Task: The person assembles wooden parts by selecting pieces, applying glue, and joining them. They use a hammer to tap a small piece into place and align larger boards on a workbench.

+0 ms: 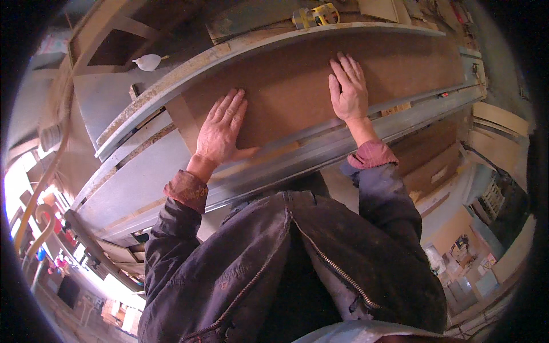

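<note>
A long brown board point(286, 86) lies across the work surface in front of me. My left hand point(222, 127) rests flat near its left end, fingers stretched toward the far side and thumb pointing right. Farther right, my right hand point(349, 88) is laid on the same board with its fingers extended and slightly apart. Neither hand grips anything. Behind the board runs a long pale strip point(229, 54) with a rough, chipped edge. A grey ledge point(394, 123) passes along the near side, below my wrists.
A yellow and dark tool point(315, 16) lies beyond the strip. At the far left sits a white bottle with a pointed tip point(148, 62). A tan hose or cord point(60, 154) hangs along the left. Boards point(500, 120) and clutter are at the right.
</note>
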Demonstrator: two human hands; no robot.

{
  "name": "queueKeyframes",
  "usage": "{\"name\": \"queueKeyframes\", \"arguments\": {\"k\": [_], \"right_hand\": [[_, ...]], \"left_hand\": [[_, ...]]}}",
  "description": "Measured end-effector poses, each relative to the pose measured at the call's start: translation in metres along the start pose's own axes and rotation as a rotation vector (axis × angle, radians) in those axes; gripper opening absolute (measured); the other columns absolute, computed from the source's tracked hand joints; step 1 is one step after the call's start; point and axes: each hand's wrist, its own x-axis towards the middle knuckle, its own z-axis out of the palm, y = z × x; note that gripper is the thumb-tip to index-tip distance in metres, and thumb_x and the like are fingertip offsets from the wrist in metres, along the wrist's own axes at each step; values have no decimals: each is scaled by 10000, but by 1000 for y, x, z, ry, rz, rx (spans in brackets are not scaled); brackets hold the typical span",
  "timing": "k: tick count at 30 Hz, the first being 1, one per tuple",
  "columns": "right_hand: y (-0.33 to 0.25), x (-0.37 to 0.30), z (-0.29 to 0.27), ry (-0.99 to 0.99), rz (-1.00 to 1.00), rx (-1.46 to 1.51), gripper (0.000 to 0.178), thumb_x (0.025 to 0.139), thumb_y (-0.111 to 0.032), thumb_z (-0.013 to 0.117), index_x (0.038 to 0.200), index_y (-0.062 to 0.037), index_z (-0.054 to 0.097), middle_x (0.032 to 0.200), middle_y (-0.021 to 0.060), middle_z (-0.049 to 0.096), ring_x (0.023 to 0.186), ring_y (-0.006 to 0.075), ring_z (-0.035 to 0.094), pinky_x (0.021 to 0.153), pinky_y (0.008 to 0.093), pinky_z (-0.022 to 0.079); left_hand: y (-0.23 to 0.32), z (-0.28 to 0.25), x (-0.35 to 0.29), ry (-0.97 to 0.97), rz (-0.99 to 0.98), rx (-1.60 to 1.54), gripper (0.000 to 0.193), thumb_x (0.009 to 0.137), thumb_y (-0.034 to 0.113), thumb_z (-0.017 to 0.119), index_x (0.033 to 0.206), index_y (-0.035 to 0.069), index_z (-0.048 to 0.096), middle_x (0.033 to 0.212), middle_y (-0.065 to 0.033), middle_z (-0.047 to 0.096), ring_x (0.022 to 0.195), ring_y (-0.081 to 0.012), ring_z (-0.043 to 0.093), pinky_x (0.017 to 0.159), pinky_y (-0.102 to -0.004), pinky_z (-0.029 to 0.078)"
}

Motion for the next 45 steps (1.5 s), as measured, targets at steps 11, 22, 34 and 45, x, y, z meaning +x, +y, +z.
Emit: {"name": "queueKeyframes", "arguments": {"k": [11,22,34,45], "right_hand": [[24,2,-6,-11,-7,-13,367,1034,-201,627,1366,-59,693,1506,155,605,1412,380,534,1209,489,399],[65,3,-16,-11,-10,-24,354,1050,-201,611,1370,-75,695,1520,130,600,1419,373,530,1204,484,407],[127,6,-33,-28,0,-30,347,1041,-203,629,1352,-69,704,1503,136,613,1417,383,528,1193,485,411],[183,9,-47,-19,-10,-4,352,1054,-177,609,1372,-51,688,1505,150,613,1421,381,533,1196,473,413]], "left_hand": [[9,4,20,-4,20,-40,1148,734,577,855,1599,-6,377,1705,-210,324,1572,-418,315,1288,-541,280],[30,15,53,-49,6,-31,1144,758,626,820,1591,-25,383,1710,-209,310,1583,-403,292,1301,-522,255],[60,28,103,-40,29,-71,1111,755,606,803,1547,-76,427,1697,-231,322,1578,-413,293,1306,-507,247],[87,49,147,22,60,-83,1099,767,584,805,1550,-81,416,1692,-241,323,1577,-424,287,1303,-517,255]]}}
